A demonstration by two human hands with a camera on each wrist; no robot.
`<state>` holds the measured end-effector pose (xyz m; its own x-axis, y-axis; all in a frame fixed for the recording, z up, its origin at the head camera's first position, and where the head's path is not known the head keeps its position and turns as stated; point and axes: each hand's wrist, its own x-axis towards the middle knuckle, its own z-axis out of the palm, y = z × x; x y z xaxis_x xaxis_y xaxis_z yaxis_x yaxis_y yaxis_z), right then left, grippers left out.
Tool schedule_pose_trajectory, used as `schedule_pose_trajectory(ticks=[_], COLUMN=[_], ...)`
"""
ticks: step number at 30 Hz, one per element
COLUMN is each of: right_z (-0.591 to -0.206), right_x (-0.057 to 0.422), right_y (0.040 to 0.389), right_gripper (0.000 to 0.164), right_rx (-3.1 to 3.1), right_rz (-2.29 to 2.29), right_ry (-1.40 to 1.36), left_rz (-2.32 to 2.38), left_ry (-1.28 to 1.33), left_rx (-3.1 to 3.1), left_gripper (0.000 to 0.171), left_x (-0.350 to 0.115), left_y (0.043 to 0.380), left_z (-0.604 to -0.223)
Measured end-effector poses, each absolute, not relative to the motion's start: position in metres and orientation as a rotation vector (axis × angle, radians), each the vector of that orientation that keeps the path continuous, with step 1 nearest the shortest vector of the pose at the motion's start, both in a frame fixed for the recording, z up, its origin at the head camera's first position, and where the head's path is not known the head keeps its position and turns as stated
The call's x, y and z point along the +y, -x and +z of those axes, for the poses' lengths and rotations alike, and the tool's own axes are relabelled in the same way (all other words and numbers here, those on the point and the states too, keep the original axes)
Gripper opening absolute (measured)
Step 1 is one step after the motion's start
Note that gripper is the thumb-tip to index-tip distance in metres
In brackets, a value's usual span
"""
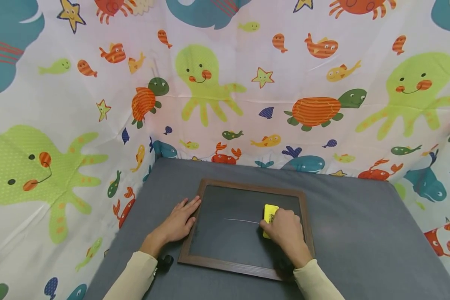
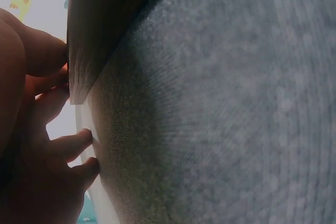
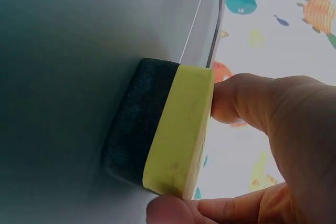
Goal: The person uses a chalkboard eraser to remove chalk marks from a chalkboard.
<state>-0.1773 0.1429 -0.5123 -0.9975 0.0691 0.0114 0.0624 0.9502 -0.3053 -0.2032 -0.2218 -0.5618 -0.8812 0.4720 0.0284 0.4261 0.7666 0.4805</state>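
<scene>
A blackboard (image 1: 228, 241) in a brown wooden frame lies on the grey cloth, with a thin white chalk line (image 1: 241, 220) across its middle. My right hand (image 1: 285, 229) grips a yellow blackboard eraser (image 1: 268, 210) on the board's right part, at the right end of the line. In the right wrist view the eraser's dark felt side (image 3: 139, 119) faces the board, and thumb and fingers hold its yellow back. My left hand (image 1: 178, 221) rests with fingers extended at the frame's left edge. The left wrist view shows its fingers against the frame's side (image 2: 86, 35) and the cloth.
A small black object (image 1: 165, 263) lies beside the left wrist, near the board's lower left corner. The grey-covered table (image 1: 363, 233) extends to the right of the board. A white curtain (image 1: 232, 91) printed with sea animals hangs behind and on both sides.
</scene>
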Motion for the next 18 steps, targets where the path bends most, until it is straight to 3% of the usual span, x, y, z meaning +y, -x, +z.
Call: schedule_pose_trajectory(ticks=[18], right_z=[-0.506], right_x=[0.053], right_y=[0.194], right_gripper=[0.049], right_rx=[-3.17], right_rz=[0.559], right_ry=[0.008], left_rz=[0.751], left_ry=[-0.713], left_rx=[2.868], left_gripper=[0.061], left_x=[-0.222], left_y=[0.202], left_z=[-0.567])
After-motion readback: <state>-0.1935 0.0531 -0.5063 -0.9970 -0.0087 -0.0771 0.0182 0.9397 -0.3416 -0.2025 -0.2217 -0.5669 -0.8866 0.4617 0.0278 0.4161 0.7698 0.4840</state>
